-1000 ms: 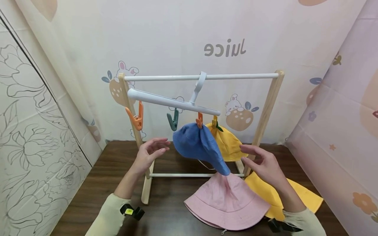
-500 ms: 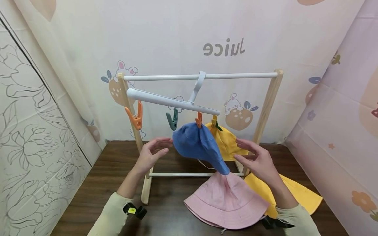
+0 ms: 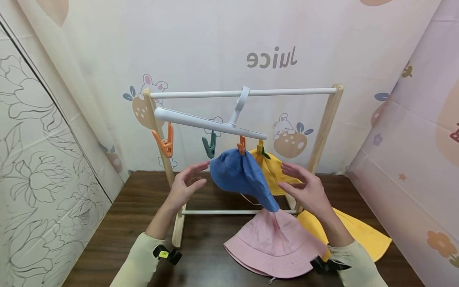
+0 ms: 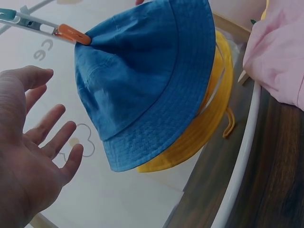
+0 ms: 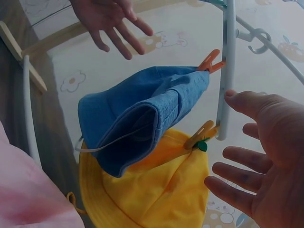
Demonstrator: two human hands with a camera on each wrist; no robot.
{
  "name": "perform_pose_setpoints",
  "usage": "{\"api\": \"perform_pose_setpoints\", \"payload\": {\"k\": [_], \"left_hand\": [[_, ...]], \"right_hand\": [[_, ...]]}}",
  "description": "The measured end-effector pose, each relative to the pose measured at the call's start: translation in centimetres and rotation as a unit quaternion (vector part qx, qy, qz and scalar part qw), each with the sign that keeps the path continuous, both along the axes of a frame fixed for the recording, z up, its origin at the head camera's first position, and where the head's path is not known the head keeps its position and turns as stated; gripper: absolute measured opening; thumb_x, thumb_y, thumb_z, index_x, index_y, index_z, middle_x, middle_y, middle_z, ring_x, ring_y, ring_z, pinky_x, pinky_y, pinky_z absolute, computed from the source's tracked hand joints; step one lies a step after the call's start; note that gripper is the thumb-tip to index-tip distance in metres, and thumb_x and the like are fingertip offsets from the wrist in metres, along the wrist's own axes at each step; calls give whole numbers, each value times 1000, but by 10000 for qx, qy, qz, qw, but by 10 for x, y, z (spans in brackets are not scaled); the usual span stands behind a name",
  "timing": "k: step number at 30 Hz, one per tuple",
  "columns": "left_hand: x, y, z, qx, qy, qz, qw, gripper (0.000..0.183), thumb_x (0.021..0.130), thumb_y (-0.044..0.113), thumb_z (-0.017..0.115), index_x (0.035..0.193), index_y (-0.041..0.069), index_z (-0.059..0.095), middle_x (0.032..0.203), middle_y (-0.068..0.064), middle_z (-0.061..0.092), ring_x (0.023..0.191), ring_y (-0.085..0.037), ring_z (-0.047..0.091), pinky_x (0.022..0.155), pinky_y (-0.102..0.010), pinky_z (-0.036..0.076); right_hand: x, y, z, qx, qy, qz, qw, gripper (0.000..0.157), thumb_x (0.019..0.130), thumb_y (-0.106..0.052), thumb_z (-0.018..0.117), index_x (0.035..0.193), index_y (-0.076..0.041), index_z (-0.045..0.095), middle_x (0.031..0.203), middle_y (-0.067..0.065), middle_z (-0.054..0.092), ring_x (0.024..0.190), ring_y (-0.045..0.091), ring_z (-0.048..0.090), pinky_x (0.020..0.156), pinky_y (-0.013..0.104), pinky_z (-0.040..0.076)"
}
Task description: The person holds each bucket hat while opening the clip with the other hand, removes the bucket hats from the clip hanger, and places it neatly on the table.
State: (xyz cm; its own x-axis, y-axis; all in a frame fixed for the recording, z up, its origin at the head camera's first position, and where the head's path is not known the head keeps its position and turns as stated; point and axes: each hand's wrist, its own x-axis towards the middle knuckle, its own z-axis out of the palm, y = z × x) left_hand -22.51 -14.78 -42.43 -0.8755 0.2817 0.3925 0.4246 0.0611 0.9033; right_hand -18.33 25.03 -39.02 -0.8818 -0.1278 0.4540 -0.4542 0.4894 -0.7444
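Observation:
A blue bucket hat (image 3: 234, 173) hangs from an orange clothespin (image 3: 242, 145) on a tilted white hanger (image 3: 201, 121). Behind it a yellow hat (image 3: 274, 173) hangs from a yellow clothespin (image 3: 260, 147) at the hanger's low end. My left hand (image 3: 184, 187) is at the blue hat's left side, fingers spread and holding nothing; the left wrist view shows a gap between them. To the right, my right hand (image 3: 305, 187) overlaps the yellow hat in the head view, its fingers apart. The right wrist view shows this hand (image 5: 266, 161) empty beside the clothespins.
The hanger hooks over the white top bar (image 3: 294, 92) of a wooden rack (image 3: 322, 131). Another orange clothespin (image 3: 166, 141) and a green one (image 3: 210, 145) dangle with nothing in them. A pink hat (image 3: 276, 247) and another yellow hat (image 3: 362, 235) lie on the dark table (image 3: 208, 247).
My right hand has moved left and slightly up, closer to the hats. My left hand has shifted a little up and right. The hats and hanger have stayed put.

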Motion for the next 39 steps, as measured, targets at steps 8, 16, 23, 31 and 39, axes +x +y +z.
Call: {"api": "perform_pose_setpoints", "payload": {"k": [8,16,23,31,39], "left_hand": [[-4,7,3,-78,165,-25,9998,57,109,9,69,164,5,53,171,-24,55,162,-48,49,124,-39,49],[-7,14,5,30,170,20,9998,61,106,2,71,163,-2,51,170,-30,52,163,-54,44,129,-64,47],[-10,19,4,2,35,117,9999,63,106,2,71,164,-1,50,171,-26,53,166,-46,44,131,-72,41],[-16,26,3,39,-30,79,10000,61,105,0,71,163,0,51,171,-28,52,167,-46,43,133,-74,35],[-19,31,9,-2,78,70,9999,58,107,2,69,163,5,53,176,-16,52,169,-39,43,134,-74,34]], "right_hand": [[-8,-9,5,-226,-143,143,9995,63,101,-7,83,159,-5,61,157,24,68,139,46,69,91,11,60],[-17,-19,7,-302,-216,308,9988,63,103,-9,82,161,-6,59,158,23,68,142,46,68,94,12,60],[-22,-24,7,-336,-232,453,9981,64,104,-10,81,163,-8,58,159,25,67,145,45,67,97,14,60],[-30,-35,13,-353,-63,450,9983,68,102,-7,82,164,-7,56,161,24,65,146,47,65,101,27,66],[-33,-44,18,-284,-114,402,9987,66,102,-12,83,163,-8,57,165,18,64,149,44,64,109,63,63]]}}
